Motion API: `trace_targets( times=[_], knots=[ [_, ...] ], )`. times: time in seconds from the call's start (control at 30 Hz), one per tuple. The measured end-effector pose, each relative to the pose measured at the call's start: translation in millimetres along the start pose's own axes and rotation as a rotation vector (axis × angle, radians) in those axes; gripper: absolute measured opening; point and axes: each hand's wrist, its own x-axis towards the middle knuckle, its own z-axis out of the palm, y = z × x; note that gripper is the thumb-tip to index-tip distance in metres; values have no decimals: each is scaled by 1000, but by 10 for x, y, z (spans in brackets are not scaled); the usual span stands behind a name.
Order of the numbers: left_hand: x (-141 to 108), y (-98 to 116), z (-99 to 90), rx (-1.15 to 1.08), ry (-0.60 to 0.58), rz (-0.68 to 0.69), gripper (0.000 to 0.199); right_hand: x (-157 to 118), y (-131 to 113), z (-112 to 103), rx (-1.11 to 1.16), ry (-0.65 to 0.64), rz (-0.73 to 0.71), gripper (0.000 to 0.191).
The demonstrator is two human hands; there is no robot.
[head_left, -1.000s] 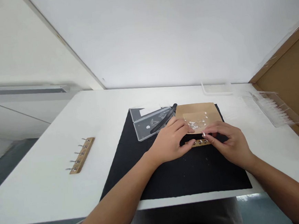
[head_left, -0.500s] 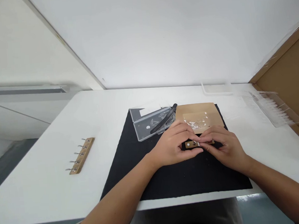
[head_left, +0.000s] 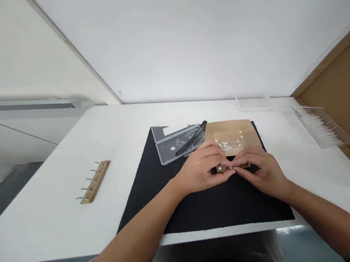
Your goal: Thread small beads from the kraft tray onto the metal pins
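- White walls (head_left: 186,45) stand around my white table (head_left: 126,130), and a brown board (head_left: 337,78) is at two o'clock, if my hands are the middle of the clock.
- Black cloth (head_left: 199,214) lies flat on the table, under my hands.
- My small wood strip (head_left: 223,168) is on the cloth, right at the middle, and my fingers cover a lot of it. One round white dot (head_left: 220,168) shows near its nine o'clock end.
- My right hand (head_left: 261,166) has its thumb and finger pinched together at a little shiny piece (head_left: 231,167) over the strip.
- My left hand (head_left: 206,167) is curved, with its thumb and finger tips close to that piece. I can't tell if they grip it.
- Brown paper (head_left: 249,135) is at twelve o'clock, with lots of tiny white bits (head_left: 225,146) on it.
- My clear case (head_left: 166,152) lies open at ten o'clock, and a bent black stick (head_left: 189,142) lies across it.
- Another wood strip (head_left: 97,181), with metal clips poking out, sits far off at nine o'clock.
- Between two and three o'clock is a clear box (head_left: 346,135) with pale tips (head_left: 324,127) in a row.
- White tray (head_left: 254,109) is at one o'clock, near the wall.
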Motion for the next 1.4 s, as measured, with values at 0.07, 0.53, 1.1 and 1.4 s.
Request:
trace_targets(
  times=[0.07, 0.53, 1.1, 1.4],
  knots=[
    [4, -3, -16, -4, -16, 2, 12, 6, 4, -6, -7, -16, -14, 7],
    [-46, -98, -107, -110, -164, -70, 6, 41, 4, -58, -125, -113, -44, 11],
    [-122, -149, -170, 11, -361, -142, 7, 22, 38, -93, -227, -183, -16, 19],
    [-145, -129, -171, 105, -437, -161, 6, 23, 43, -83, -251, -212, -30, 20]
  ],
)
